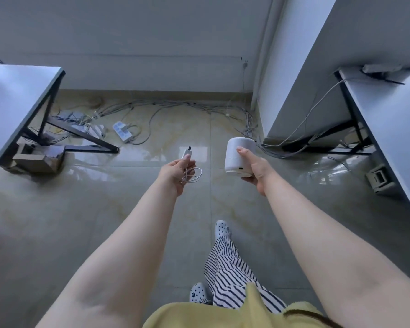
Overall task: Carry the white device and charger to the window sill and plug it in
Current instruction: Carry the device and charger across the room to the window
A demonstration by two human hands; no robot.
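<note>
The right hand hides part of the white device; both tables run off frame.

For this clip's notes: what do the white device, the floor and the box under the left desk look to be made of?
Device: likely matte plastic; smooth, even white shell with a soft sheen and a small port near its base.
Floor: polished stone or glazed tile; glossy reflections, marbled veins and straight joint lines.
Box: looks like cardboard; dull brown with a folded flap.
</note>
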